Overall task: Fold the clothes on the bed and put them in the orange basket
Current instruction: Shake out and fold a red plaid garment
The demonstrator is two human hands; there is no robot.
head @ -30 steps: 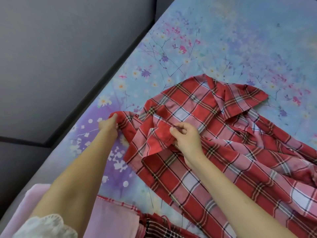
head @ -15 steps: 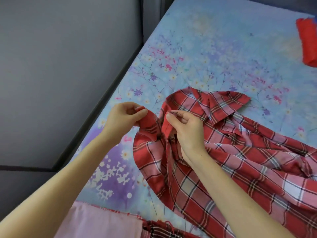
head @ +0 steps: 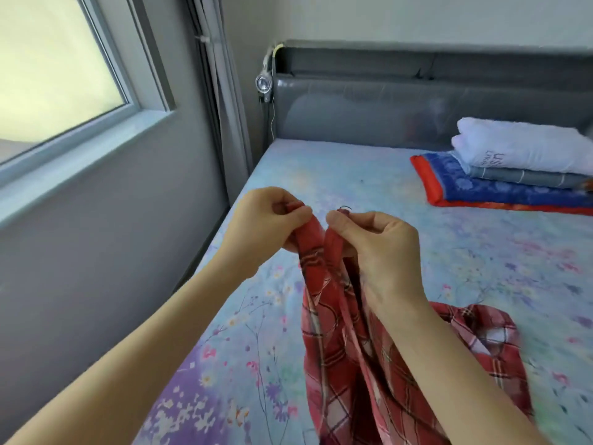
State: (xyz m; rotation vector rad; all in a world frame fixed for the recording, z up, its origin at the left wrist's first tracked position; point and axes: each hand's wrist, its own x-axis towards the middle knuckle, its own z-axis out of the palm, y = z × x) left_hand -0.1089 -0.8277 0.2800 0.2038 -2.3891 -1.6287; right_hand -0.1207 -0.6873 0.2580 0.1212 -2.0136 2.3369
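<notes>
Red checked shirt (head: 340, 348) hangs up from the bed (head: 353, 175), held by two hands. The left hand (head: 266, 220) pinches one bit of the top edge between thumb and fingers, with the fingers curled in. The right hand (head: 375, 245) pinches another bit of the edge just beside it, thumb on top. The two hands are close together but do not touch.

Two strips of the cloth drop down from the hands, side by side. The low part of the shirt lies in a heap on the bed, near the person, on the right side. It looks a bit blurry there.

The bed sheet is light blue with small pink and purple flowers. Far up the bed, on the right, sits a neat pile: a white towel (head: 519, 149) on top, a grey folded cloth (head: 526, 176) under it, and a blue blanket (head: 500, 191) with a red edge at the bottom. A grey headboard (head: 417, 101) stands behind the pile. A window (head: 57, 65) is in the grey wall on the left, and a grey curtain (head: 224, 91) hangs in the corner beside the bed.
</notes>
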